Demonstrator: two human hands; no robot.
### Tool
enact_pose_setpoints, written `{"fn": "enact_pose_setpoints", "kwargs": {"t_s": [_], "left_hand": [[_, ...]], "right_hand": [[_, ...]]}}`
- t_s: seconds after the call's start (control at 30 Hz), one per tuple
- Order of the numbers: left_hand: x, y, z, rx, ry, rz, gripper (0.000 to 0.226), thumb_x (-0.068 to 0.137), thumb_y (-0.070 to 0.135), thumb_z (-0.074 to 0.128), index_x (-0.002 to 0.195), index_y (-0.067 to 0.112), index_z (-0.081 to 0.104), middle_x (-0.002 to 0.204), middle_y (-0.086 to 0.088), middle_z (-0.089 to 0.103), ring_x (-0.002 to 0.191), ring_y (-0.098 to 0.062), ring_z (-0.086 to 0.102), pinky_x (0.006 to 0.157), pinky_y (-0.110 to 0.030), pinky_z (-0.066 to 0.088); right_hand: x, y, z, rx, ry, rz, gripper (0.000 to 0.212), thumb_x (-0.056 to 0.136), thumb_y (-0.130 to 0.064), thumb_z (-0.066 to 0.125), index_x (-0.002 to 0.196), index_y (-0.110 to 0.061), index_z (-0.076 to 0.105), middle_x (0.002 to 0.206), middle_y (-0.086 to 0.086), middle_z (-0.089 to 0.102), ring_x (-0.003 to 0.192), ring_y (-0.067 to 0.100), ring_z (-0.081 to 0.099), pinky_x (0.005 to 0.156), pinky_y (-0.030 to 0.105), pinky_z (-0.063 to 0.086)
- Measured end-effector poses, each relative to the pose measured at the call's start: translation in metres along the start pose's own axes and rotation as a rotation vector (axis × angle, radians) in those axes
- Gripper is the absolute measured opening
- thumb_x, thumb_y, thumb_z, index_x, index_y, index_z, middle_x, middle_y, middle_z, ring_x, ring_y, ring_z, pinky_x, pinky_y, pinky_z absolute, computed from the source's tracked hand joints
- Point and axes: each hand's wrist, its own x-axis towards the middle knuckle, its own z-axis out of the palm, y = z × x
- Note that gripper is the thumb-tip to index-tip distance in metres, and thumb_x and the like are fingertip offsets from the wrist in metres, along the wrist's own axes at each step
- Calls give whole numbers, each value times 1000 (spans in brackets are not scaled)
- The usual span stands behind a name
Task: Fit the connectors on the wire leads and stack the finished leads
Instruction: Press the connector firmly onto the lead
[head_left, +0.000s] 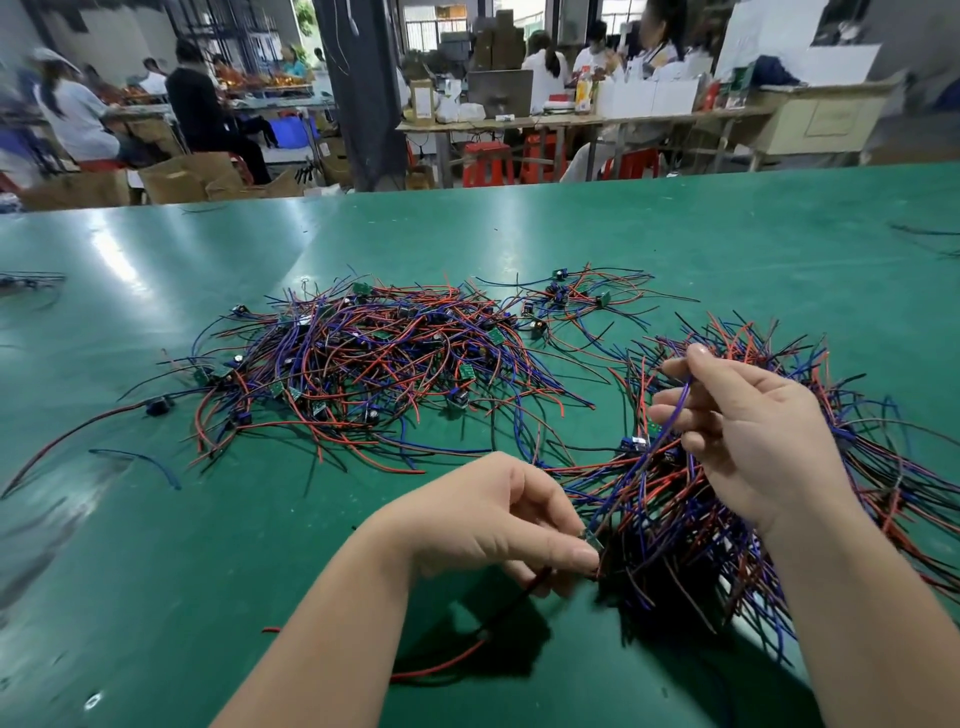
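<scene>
My left hand (498, 519) pinches a small connector (592, 538) between thumb and fingers, just above the green table (156, 545). A red lead (452, 660) trails from under that hand toward me. My right hand (753, 436) pinches a blue wire lead (670, 421) that runs down to the connector. Under and beyond the right hand lies a heap of red, blue and black leads (701, 530). A bigger tangle of leads with small green boards (363, 374) lies in the middle of the table.
A smaller cluster of leads (571, 301) sits behind the big tangle. Stray wires lie at the left edge (31, 283) and far right (924, 231). Beyond the table's far edge, several people sit at other benches with red stools and cardboard boxes.
</scene>
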Motion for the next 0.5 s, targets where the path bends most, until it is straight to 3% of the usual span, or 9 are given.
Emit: {"fn": "enact_pose_setpoints", "kwargs": {"t_s": [0.1, 0.2, 0.27, 0.33, 0.4, 0.5], "left_hand": [[3, 6, 2, -202, 122, 145, 10, 73, 21, 80, 69, 22, 71, 76, -3, 73, 61, -13, 68, 55, -21, 53], [10, 7, -3, -498, 455, 292, 21, 60, 29, 77, 72, 14, 68, 74, -6, 72, 53, -13, 65, 53, -24, 55], [13, 4, -5, -449, 566, 324, 28, 59, 28, 75, 76, 9, 64, 71, -8, 71, 50, -12, 64, 52, -24, 56], [16, 0, -1, -363, 556, 301, 20, 60, 26, 75, 72, 11, 67, 66, -8, 67, 49, -10, 62, 53, -25, 57], [18, -1, 5, -300, 472, 279, 14, 68, 26, 70, 70, 12, 69, 61, -2, 66, 50, -8, 61, 53, -24, 56], [22, -1, 10, -324, 395, 241, 35, 77, 41, 56, 81, 8, 67, 62, -2, 67, 53, -11, 65, 53, -24, 56]], "right_hand": [[4, 2, -2, 7, -51, -50, 30, 96, -29, 48, 103, -3, 62, 79, 13, 73, 72, 18, 73, 53, 20, 55], [5, 9, -2, -316, -176, -193, 47, 91, -26, 54, 137, -20, 45, 105, 6, 70, 88, 16, 71, 68, 25, 58], [-2, 13, 4, -430, -444, -246, 60, 79, -24, 65, 133, -41, 45, 111, -1, 68, 90, 16, 70, 74, 26, 57], [-11, 18, 11, -480, -626, -266, 56, 68, -25, 74, 119, -43, 60, 113, -7, 68, 92, 15, 69, 80, 29, 56], [-16, 20, 18, -644, -604, -409, 39, 66, -28, 78, 104, -35, 70, 104, -9, 70, 96, 8, 67, 85, 27, 54], [-16, 18, 18, -747, -489, -508, 34, 70, -12, 81, 99, -27, 72, 96, -14, 69, 91, -1, 65, 83, 18, 50]]}}
